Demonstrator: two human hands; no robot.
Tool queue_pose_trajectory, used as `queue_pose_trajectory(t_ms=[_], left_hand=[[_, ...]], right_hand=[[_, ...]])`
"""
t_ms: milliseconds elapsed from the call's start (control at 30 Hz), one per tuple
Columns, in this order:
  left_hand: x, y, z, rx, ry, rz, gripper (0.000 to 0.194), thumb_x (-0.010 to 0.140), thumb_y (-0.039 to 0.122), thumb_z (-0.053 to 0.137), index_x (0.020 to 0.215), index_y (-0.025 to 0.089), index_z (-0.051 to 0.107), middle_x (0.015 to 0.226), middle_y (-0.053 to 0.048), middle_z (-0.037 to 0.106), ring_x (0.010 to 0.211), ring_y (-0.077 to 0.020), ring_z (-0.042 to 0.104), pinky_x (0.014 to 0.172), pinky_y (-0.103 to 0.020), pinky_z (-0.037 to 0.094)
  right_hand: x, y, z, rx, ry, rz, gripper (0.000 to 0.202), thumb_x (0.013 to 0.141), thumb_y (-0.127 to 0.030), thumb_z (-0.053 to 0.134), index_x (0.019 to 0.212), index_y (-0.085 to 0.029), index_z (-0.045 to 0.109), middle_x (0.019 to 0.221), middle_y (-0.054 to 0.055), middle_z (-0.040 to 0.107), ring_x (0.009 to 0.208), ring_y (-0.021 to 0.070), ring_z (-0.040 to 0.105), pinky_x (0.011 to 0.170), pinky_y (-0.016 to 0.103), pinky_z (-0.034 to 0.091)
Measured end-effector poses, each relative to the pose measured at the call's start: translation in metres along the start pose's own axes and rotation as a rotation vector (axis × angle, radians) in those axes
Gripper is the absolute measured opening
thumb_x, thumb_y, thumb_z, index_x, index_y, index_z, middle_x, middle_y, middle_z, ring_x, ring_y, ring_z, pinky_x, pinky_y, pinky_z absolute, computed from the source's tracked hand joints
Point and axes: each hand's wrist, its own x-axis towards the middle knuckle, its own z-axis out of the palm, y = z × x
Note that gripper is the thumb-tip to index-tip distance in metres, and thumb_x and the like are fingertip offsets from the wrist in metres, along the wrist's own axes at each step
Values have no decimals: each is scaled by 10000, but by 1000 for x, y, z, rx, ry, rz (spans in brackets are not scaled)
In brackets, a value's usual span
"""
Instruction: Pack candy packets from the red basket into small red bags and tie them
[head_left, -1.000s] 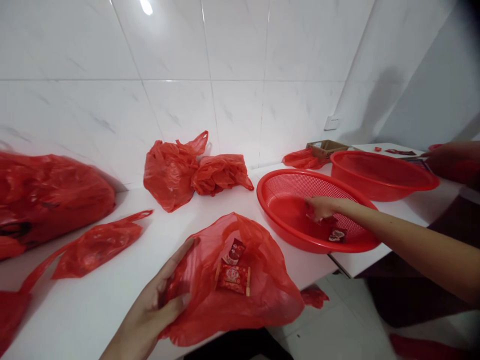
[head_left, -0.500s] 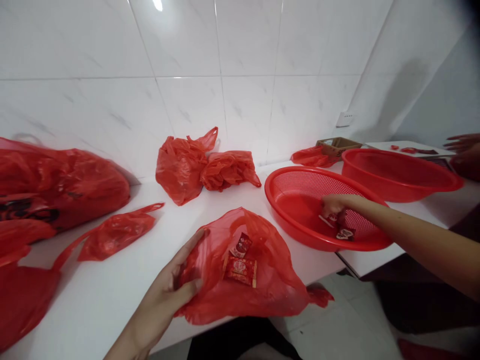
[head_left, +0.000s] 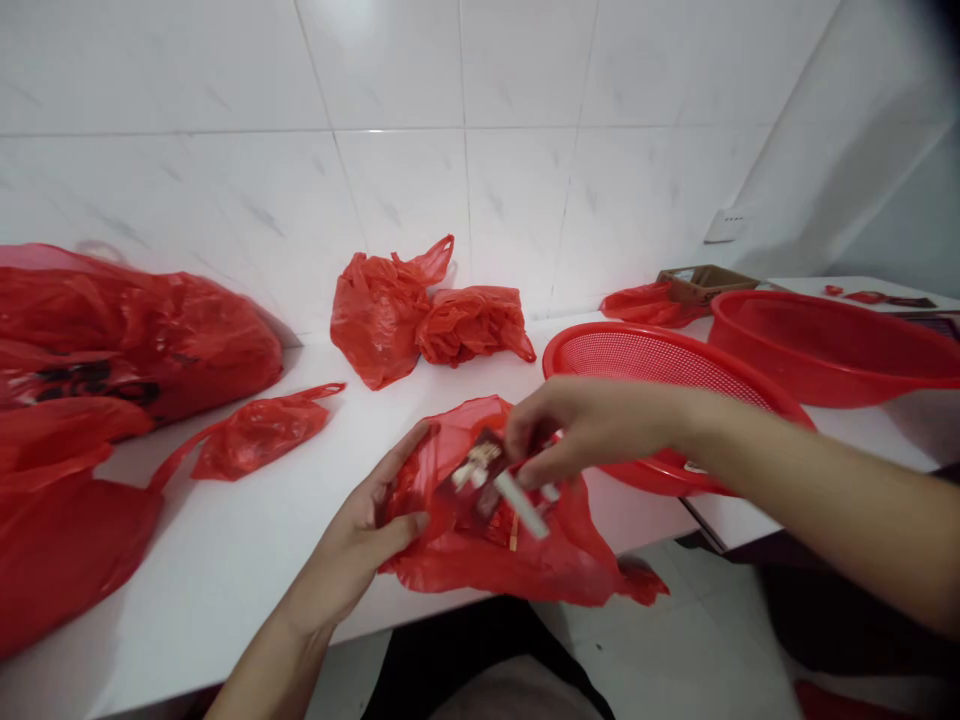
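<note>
An opened red plastic bag (head_left: 577, 560) lies at the table's front edge. My left hand (head_left: 375, 520) grips the bag's left side between thumb and fingers. Over the bag, my right hand (head_left: 562, 430) is closed on small wrapped packets (head_left: 480, 470), which are blurred by motion. Below them, a red and gold packet (head_left: 495, 522) shows partly inside the bag. To the right stands a red perforated basket (head_left: 600, 345), partly hidden by my right forearm, with a bit of a packet showing in it.
A second red basin (head_left: 832, 350) stands at the right, near a cardboard box (head_left: 705, 283). Crumpled red bags (head_left: 379, 320) sit by the wall. A large filled red bag (head_left: 187, 340) and a small tied one (head_left: 262, 430) lie at the left.
My right hand has moved left from inside the perforated basket to above the open bag, carrying packets. My left hand keeps its hold on the bag. The view has shifted slightly.
</note>
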Motion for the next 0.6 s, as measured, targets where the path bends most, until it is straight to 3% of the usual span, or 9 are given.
queue_pose_trajectory(t_ms=[33,100,167,233,333,433,533,600], left_hand=[[-1,0,0,7,1,-2,722,791,252,665,1456,316,394,1577,3,290,1442,-286,249,1156,-393,273],[-6,-1,-1,41,18,8,708,788,262,668,1446,320,412,1573,12,301,1449,-272,233,1167,-378,249],[-10,-2,-4,77,59,34,674,785,280,670,1421,329,451,1560,23,331,1458,-252,208,1183,-358,200],[-14,-4,-8,92,87,48,653,786,287,667,1407,336,470,1550,29,351,1461,-238,198,1190,-344,172],[-17,-5,-11,95,85,52,653,802,292,650,1421,341,446,1547,35,356,1457,-226,212,1190,-330,163],[-17,-7,-10,109,70,64,665,799,301,651,1428,340,438,1544,33,363,1454,-227,224,1190,-318,156],[-16,-8,-9,112,49,61,669,801,314,650,1434,320,435,1549,14,354,1453,-242,223,1190,-335,156],[-15,-9,-9,109,36,56,672,805,315,648,1440,313,427,1554,5,345,1455,-246,218,1191,-348,151]], right_hand=[[17,0,18,-95,-23,-24,114,801,-300,630,815,-192,664,788,7,677,703,130,634,627,228,486],[46,8,46,-364,82,-44,120,814,-255,594,848,-159,658,879,64,676,756,179,634,652,280,486],[61,16,58,-528,178,-45,200,830,-221,564,989,-134,648,1046,126,648,870,232,635,728,333,491],[57,19,51,-509,234,-83,290,851,-212,547,1129,-164,614,1170,125,613,1004,239,616,832,344,484],[22,24,14,-351,421,-99,246,892,-284,521,1112,-223,613,1122,59,652,1009,182,618,857,296,483],[-21,58,-26,-475,637,110,225,866,-340,556,1040,-216,628,1045,76,671,923,195,627,795,320,473],[-52,122,-39,-458,534,581,431,590,-201,767,1012,-177,685,878,105,689,686,184,628,625,319,437],[-65,161,-32,-324,551,741,347,467,-72,750,799,-169,721,643,68,661,456,148,553,484,303,376]])
